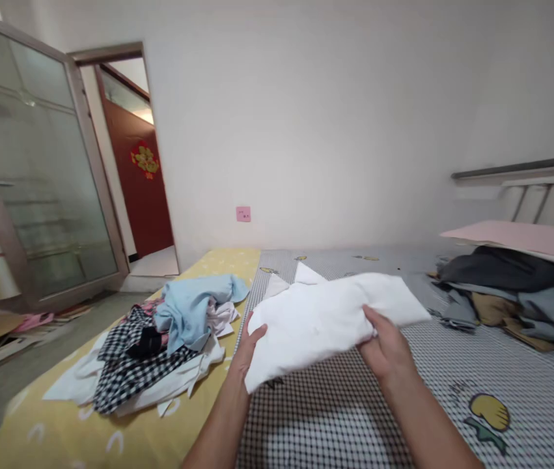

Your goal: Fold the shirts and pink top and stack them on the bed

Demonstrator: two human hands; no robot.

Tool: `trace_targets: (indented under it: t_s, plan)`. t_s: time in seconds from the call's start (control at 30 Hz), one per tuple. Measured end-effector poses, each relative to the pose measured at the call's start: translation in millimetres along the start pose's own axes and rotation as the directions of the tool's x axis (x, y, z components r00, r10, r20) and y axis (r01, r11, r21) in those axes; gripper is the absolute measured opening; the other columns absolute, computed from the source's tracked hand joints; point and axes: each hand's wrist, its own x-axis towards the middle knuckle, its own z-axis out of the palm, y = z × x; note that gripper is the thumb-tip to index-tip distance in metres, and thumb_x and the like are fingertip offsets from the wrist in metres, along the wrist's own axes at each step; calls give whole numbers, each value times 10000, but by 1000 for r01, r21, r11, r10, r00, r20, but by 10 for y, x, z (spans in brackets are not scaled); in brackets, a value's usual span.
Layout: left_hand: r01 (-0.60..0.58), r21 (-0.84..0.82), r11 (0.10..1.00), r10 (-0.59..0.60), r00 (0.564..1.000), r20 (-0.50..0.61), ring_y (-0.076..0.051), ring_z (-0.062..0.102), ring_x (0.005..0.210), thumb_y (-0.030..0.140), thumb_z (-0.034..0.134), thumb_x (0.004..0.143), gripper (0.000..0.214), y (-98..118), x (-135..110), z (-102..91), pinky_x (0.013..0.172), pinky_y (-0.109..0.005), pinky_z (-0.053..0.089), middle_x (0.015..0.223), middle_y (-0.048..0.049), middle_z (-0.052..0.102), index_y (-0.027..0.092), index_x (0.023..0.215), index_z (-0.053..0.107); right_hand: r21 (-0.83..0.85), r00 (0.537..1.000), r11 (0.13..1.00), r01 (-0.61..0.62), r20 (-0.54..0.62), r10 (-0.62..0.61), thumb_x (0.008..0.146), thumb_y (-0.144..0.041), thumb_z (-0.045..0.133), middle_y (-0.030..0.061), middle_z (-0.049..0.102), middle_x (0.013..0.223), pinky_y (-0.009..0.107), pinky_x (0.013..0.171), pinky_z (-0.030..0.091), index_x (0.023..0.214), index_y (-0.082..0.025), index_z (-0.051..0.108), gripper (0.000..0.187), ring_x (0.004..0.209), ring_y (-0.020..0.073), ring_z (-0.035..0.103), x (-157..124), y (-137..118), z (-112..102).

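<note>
White cloth (pixel 325 322) is gripped by the half-closed left hand (pixel 249 348) and right hand (pixel 387 345); a clothing pile (pixel 154 345) is left of both.

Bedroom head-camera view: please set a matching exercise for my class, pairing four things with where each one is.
Things:
1. White cloth
2. Light blue garment
3. Pink wall plate
4. Red door

Places:
A. Beyond the doorway
B. On the yellow bedsheet
C. Held by the left hand and right hand
D. On the white wall

Pairs: 1-C, 2-B, 3-D, 4-A
</note>
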Motion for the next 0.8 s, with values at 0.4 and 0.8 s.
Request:
trace_targets:
  t_s: [0.4, 0.8]
  plan:
    - [344, -31, 939, -343, 939, 13, -248, 749, 920, 255, 843, 739, 1075, -872, 53, -511, 808, -380, 616, 1268, -145, 692, 292, 1568, 160, 157, 832, 857, -491, -207, 515, 816, -535, 730, 61, 695, 1320, 429, 938, 598, 1543, -331, 321, 859, 1142, 270, 689, -979, 507, -2344]
    - [263, 135, 955, -260, 965, -40, -268, 748, 939, 138, 786, 740, 1129, -758, 492, -396, 792, -394, 623, 1436, -209, 569, 267, 1595, 59, -379, 812, 726, -573, -148, 564, 735, -288, 809, 115, 781, 978, 346, 720, 592, 1435, -169, 430, 805, 769, 232, 744, 393, 261, -1876]
